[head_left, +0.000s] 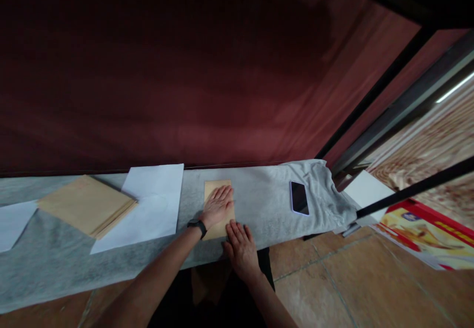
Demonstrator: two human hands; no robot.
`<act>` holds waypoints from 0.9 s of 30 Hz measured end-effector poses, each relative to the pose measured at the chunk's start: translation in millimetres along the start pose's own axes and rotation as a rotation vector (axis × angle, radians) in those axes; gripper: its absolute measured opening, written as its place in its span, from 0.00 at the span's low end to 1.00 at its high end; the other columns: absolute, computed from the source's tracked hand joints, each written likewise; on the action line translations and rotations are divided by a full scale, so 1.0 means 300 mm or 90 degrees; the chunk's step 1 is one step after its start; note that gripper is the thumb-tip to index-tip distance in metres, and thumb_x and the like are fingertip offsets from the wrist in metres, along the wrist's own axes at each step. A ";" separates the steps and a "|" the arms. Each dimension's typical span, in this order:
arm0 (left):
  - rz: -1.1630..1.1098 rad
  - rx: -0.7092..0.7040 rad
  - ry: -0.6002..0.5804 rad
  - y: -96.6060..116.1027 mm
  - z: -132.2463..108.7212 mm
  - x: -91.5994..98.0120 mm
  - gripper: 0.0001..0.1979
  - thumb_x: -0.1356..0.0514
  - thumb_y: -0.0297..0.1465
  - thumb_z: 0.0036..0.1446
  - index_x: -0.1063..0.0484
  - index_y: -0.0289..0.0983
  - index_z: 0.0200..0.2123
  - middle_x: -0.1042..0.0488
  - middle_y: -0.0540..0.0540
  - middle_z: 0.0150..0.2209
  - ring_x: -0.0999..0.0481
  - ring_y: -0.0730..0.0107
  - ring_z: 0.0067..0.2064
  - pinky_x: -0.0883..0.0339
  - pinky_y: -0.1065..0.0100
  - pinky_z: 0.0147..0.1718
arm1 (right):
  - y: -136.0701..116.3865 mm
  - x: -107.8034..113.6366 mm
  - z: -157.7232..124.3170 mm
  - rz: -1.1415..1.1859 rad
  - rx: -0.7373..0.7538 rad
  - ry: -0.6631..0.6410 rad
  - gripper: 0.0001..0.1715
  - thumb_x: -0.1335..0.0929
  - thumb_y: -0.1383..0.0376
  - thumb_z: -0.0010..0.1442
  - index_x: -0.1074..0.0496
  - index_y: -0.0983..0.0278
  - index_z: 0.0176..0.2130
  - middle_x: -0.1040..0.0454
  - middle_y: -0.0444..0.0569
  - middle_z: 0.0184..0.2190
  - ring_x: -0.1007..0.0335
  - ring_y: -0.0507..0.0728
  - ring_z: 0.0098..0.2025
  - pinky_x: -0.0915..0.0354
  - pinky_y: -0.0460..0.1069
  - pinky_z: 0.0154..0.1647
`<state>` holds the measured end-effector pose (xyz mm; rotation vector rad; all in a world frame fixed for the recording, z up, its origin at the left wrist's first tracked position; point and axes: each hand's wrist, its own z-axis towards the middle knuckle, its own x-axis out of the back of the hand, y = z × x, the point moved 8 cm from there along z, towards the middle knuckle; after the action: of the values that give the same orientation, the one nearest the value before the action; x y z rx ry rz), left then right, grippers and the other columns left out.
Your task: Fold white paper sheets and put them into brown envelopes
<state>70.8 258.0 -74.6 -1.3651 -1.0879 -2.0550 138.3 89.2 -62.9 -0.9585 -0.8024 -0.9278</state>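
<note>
Bare forearms (pixel 155 281) reach in from the bottom edge, above dark-clothed legs (pixel 170 298). Taking the small tan rectangular paper (pixel 209 222) as the clock's centre, it lies flat on a long bench draped in grey cloth (pixel 262 185), right before the person. Across its upper and middle part lies the left hand (pixel 217 207), palm down, fingers straight and nearly pressed together, pointing towards one o'clock; a black wristband (pixel 198 227) circles that wrist. At five o'clock the right hand (pixel 242 251) is palm down, fingers slightly spread, thumb apart, fingertips over the paper's lower edge; neither hand pinches anything visible. Whether the paper is folded, I cannot tell.

At nine o'clock, a large white paper sheet (pixel 159 202) is partly covered by a fanned stack of tan paper pieces (pixel 87 204); farther out lies another white sheet (pixel 15 224). At three o'clock rests a dark-screened smartphone with a pale purple edge (pixel 299 199). Beyond, towards four o'clock, a red-and-yellow printed box (pixel 425 232) stands near the brown tiled floor (pixel 314 288). Dark red panelling (pixel 207 96) fills twelve o'clock.
</note>
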 end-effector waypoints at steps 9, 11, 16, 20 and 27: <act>-0.010 -0.079 -0.032 0.066 -0.164 0.005 0.27 0.54 0.36 0.69 0.44 0.39 0.69 0.42 0.43 0.70 0.46 0.64 0.72 0.59 0.55 0.71 | 0.009 -0.011 0.001 0.007 -0.008 -0.006 0.27 0.39 0.63 0.72 0.38 0.61 0.67 0.33 0.52 0.65 0.38 0.60 0.66 0.46 0.60 0.69; -0.009 -0.086 -0.049 0.082 -0.201 0.007 0.27 0.55 0.36 0.70 0.45 0.38 0.69 0.43 0.42 0.70 0.47 0.64 0.72 0.59 0.55 0.70 | 0.011 -0.013 -0.001 0.010 -0.010 -0.009 0.26 0.39 0.63 0.72 0.38 0.61 0.67 0.33 0.52 0.64 0.38 0.60 0.66 0.46 0.60 0.70; -0.006 -0.114 -0.072 0.120 -0.310 0.022 0.29 0.53 0.42 0.70 0.46 0.40 0.70 0.43 0.42 0.71 0.47 0.63 0.72 0.57 0.55 0.70 | 0.009 -0.006 -0.001 0.011 0.000 -0.004 0.25 0.39 0.66 0.71 0.35 0.61 0.65 0.32 0.53 0.64 0.38 0.58 0.66 0.46 0.59 0.69; 0.009 -0.153 -0.069 0.142 -0.407 0.040 0.32 0.51 0.46 0.68 0.48 0.40 0.71 0.43 0.42 0.70 0.46 0.62 0.71 0.54 0.57 0.70 | 0.036 0.002 0.021 0.055 -0.019 -0.012 0.23 0.41 0.68 0.72 0.31 0.59 0.62 0.28 0.51 0.61 0.34 0.55 0.64 0.44 0.58 0.68; 0.009 -0.172 -0.097 0.158 -0.473 0.065 0.32 0.48 0.45 0.67 0.46 0.40 0.70 0.42 0.40 0.70 0.43 0.58 0.70 0.51 0.56 0.69 | 0.065 -0.024 0.128 0.071 0.036 -0.073 0.22 0.42 0.63 0.74 0.32 0.61 0.62 0.30 0.51 0.63 0.37 0.56 0.65 0.44 0.57 0.68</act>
<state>17.1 117.0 -68.4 -1.6797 -0.8787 -2.1780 147.3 131.9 -61.2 -1.0039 -0.8589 -0.7551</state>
